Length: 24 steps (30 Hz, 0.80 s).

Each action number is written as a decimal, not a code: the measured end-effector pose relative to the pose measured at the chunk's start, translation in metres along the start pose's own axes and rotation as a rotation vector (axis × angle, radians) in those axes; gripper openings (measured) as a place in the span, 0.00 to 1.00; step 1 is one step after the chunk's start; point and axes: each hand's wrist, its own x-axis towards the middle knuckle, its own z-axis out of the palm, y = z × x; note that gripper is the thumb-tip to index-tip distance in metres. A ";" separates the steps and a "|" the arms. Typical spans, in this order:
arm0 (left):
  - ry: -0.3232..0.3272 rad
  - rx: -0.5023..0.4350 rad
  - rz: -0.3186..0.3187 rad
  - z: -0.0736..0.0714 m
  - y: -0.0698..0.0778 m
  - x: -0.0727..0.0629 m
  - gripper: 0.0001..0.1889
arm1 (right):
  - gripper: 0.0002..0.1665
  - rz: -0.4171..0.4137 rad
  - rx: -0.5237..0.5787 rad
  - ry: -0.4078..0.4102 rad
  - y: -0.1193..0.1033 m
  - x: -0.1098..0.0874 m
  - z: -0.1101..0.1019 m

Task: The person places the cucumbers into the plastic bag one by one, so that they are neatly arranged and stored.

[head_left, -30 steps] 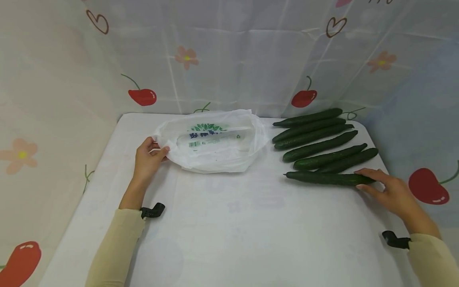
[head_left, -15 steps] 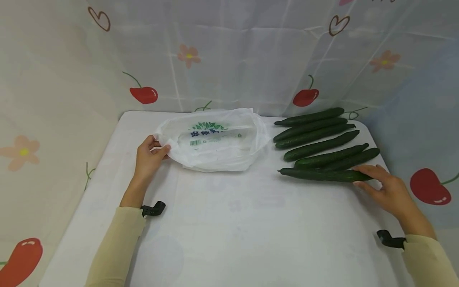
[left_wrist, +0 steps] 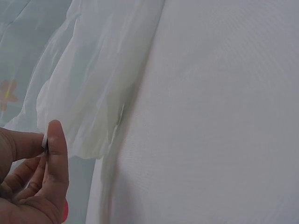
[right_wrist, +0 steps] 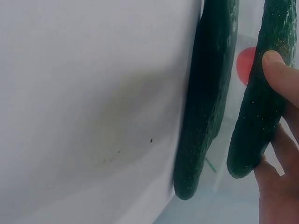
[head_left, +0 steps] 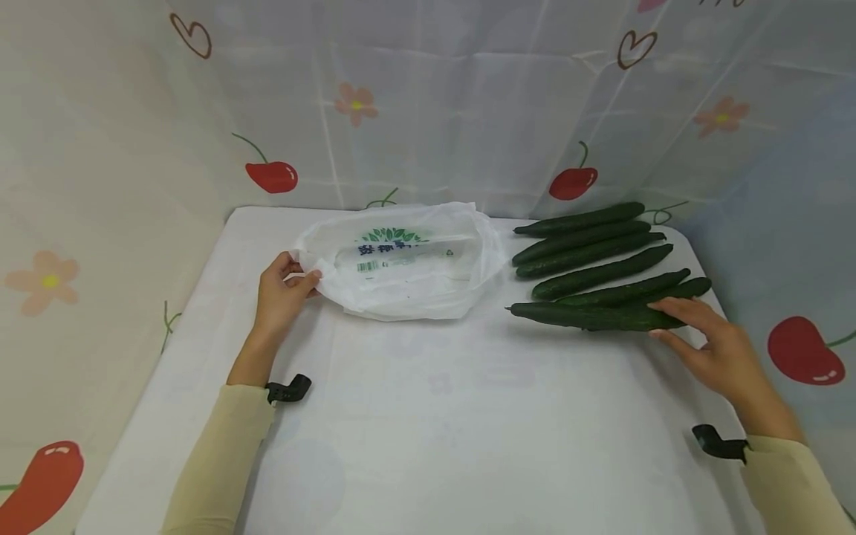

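Note:
A white plastic bag (head_left: 408, 286) with green and blue print lies at the back of the table, its mouth facing the cucumbers. My left hand (head_left: 281, 297) pinches the bag's left end between thumb and finger; the left wrist view shows the thin bag (left_wrist: 93, 93) hanging from those fingertips. On the right, my right hand (head_left: 715, 349) grips a cucumber (head_left: 588, 315) near its right end, the tip pointing left. In the right wrist view this held cucumber (right_wrist: 261, 112) is raised off the table, apart from another cucumber (right_wrist: 205, 107) lying on it.
Several more cucumbers (head_left: 602, 269) lie side by side at the back right of the white table (head_left: 468, 431). A curtain (head_left: 441, 111) printed with cherries, flowers and hearts hangs behind the table's back edge and along both sides.
My right hand has moved left and slightly back with the cucumber, which now overlaps the front cucumbers in the head view. The left hand keeps its pinch on the bag with little movement.

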 end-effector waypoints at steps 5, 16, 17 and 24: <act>-0.002 0.001 0.002 0.000 0.000 0.001 0.22 | 0.42 0.014 0.011 0.021 -0.005 0.003 0.002; -0.011 0.015 0.013 0.001 -0.001 0.000 0.22 | 0.39 -0.058 0.104 0.099 -0.026 0.019 0.015; -0.008 0.009 0.016 0.001 -0.001 0.000 0.21 | 0.39 -0.066 0.114 0.101 -0.027 0.021 0.017; -0.009 -0.014 0.036 0.001 -0.002 0.001 0.19 | 0.36 -0.079 0.113 0.123 -0.037 0.032 0.028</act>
